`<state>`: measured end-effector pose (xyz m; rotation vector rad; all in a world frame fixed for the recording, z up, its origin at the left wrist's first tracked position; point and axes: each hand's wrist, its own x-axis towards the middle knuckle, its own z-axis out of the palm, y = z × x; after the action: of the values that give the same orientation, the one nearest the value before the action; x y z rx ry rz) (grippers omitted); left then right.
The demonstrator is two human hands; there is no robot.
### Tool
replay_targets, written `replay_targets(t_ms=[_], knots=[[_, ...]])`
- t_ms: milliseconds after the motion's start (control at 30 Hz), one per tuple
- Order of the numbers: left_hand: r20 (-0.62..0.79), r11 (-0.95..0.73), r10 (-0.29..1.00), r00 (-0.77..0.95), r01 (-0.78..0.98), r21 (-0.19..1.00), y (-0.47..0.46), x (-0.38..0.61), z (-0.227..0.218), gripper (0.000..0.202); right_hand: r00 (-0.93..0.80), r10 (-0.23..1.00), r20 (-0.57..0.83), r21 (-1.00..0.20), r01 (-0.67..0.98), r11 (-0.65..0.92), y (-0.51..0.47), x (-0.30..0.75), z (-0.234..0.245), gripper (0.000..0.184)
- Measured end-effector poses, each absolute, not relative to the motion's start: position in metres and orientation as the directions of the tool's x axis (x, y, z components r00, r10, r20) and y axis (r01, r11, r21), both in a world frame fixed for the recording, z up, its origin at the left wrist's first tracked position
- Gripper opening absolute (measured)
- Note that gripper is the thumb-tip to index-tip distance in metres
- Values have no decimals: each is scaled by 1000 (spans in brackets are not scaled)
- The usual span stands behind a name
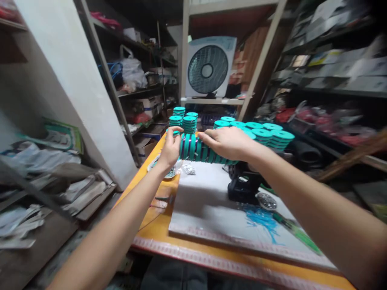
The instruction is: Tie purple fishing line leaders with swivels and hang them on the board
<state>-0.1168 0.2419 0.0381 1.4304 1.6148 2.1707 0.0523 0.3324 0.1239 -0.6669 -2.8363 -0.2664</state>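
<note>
A row of teal spools (193, 148), turned on its side with dark purplish bands between the discs, is held above the white board (205, 201). My left hand (171, 151) is closed round its left end, thumb up. Over the row's top and right part lies my right hand (226, 141), closed on it, its far fingers hidden behind. More teal spools stand in stacks behind my hands, one group at the left (189, 124) and a larger one at the right (263, 135).
On the board sit a black device (243, 187), a round dish of small shiny pieces (266, 201), blue strands (263, 221) and a green-handled tool (304, 237). A plate (169, 174) lies at the left on the orange table (151, 225). A box fan (208, 66) stands beyond.
</note>
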Motion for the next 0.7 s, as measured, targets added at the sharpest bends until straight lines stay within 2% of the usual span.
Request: replay_targets(t_ms=[200, 367, 567, 700], knots=[[637, -481, 488, -596, 425, 766, 237, -113, 29, 24, -883, 396, 253, 85, 428, 900, 333, 53, 125, 68], [597, -453, 546, -588, 393, 800, 239, -115, 30, 26, -882, 397, 254, 55, 423, 905, 333, 54, 126, 71], [660, -473, 531, -531, 460, 751, 230, -109, 31, 29, -877, 395, 274, 30, 418, 908, 331, 56, 127, 70], [594, -415, 576, -561, 426, 804, 235, -115, 37, 32, -878, 386, 284, 15, 406, 914, 332, 56, 126, 71]])
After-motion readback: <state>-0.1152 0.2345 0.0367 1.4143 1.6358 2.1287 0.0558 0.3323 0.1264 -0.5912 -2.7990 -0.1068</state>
